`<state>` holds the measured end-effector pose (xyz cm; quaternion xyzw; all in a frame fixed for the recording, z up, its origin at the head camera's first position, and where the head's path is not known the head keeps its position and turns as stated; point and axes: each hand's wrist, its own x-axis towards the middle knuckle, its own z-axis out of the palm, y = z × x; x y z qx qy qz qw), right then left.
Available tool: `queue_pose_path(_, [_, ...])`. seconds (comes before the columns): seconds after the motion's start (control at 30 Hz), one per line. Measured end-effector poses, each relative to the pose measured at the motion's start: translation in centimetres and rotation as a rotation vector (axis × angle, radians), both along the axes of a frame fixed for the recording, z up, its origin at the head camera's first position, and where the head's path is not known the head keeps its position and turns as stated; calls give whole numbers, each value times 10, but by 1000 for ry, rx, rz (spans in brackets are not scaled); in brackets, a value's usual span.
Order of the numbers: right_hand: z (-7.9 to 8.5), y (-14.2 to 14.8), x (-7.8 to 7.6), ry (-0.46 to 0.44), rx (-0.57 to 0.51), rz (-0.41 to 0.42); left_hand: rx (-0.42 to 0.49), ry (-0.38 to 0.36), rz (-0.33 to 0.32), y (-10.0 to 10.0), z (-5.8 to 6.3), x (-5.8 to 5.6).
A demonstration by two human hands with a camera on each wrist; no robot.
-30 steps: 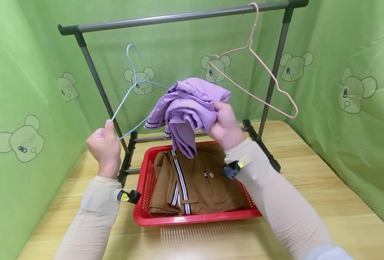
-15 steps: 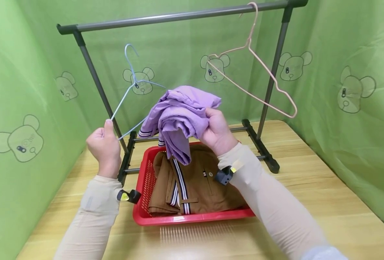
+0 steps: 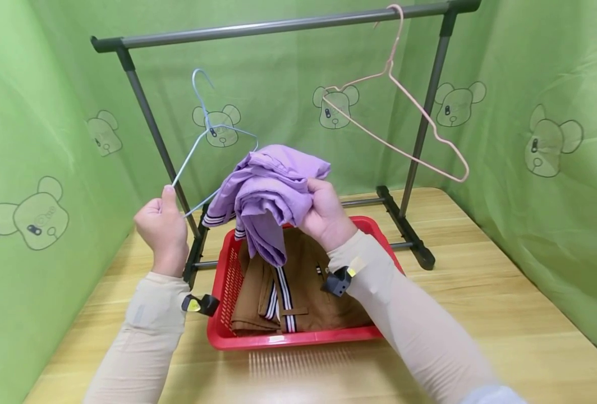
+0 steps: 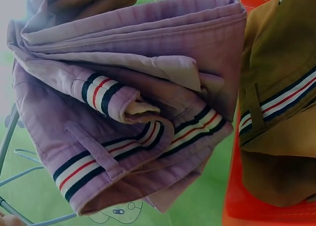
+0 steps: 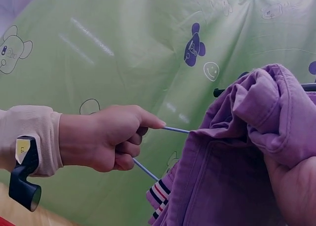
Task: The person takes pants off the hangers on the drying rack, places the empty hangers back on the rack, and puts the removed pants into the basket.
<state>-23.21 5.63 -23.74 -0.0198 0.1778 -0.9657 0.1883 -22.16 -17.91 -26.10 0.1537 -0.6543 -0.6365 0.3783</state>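
Note:
My left hand [image 3: 163, 230] grips the left end of a light blue wire hanger [image 3: 191, 157], thumb along the wire, hook upward. To its right, my right hand [image 3: 326, 216] pinches a bunched pair of purple trousers [image 3: 278, 185] by their right side. Their waistband, with belt loops and a navy, white and red stripe [image 4: 101, 95], hangs toward the left. In the head view the trousers overlap the hanger's lower bar. Beneath them, folded brown trousers [image 3: 324, 303] with a matching stripe lie in a red plastic basket [image 3: 298, 338].
A dark metal clothes rack [image 3: 278, 27] stands behind the basket on a wood-grain table [image 3: 510, 314]. From the right part of its rail hangs a pink wire hanger [image 3: 391, 56]. Green fabric with bear drawings [image 3: 556, 140] surrounds the table on the back and sides.
My right hand has carried the purple trousers left and down, closer to the blue hanger, so they cover more of its lower bar. The left hand has stayed almost still.

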Motion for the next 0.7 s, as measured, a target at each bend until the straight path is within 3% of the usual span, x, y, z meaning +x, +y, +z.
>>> queue_pose_path(0.7, [-16,-18,7,-47,-23,44,15,6,32,-2,-1,-1])
